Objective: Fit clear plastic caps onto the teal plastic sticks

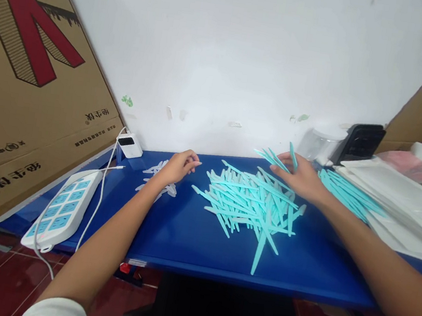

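Note:
In the head view, my right hand (pixel 297 175) is closed around several thin turquoise sticks (pixel 273 159) that look like eyebrow razors; they fan out above the right side of a pile. That loose pile of similar turquoise razors (pixel 247 197), many with pale translucent ends, lies across the middle of the table. My left hand (pixel 183 166) is left of the pile with thumb and fingers pinched, and a small pale tip, seemingly a translucent cap (pixel 198 163), pokes out of them. Beneath and beside it are several translucent caps (pixel 169 189).
More turquoise razors (pixel 347 193) lie at the right beside stacked white bags (pixel 404 206). A clear jar (pixel 325 142) and a black holder (pixel 362 142) stand by the wall. At left are a power strip (pixel 64 208), a white device (pixel 130 145) with cables, and a large carton (pixel 30 75).

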Action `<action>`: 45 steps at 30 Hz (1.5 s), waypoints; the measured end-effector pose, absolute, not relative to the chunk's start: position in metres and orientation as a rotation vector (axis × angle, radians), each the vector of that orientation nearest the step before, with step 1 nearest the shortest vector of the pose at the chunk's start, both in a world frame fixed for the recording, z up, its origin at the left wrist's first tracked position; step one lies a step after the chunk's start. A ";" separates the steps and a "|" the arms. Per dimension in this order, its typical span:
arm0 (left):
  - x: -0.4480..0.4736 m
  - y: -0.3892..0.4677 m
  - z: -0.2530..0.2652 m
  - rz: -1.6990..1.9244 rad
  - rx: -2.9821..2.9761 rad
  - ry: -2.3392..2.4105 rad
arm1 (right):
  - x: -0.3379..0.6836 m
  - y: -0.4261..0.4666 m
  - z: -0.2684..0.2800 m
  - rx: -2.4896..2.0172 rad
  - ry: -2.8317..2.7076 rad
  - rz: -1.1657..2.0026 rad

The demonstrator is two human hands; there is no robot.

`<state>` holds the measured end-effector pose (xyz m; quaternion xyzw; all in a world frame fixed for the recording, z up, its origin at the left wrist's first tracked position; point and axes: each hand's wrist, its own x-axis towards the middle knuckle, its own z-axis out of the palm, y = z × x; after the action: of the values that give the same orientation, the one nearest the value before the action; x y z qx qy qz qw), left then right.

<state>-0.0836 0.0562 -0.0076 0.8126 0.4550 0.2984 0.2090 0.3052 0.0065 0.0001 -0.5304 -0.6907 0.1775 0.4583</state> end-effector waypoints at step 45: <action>-0.006 0.001 -0.012 0.998 1.863 1.001 | 0.275 -0.017 0.002 -1.230 -1.971 0.637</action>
<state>-0.0065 0.0006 -0.0121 0.7331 0.3942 0.3929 0.3909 0.2746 -0.0171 0.0023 -0.4768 -0.7639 0.2469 0.3581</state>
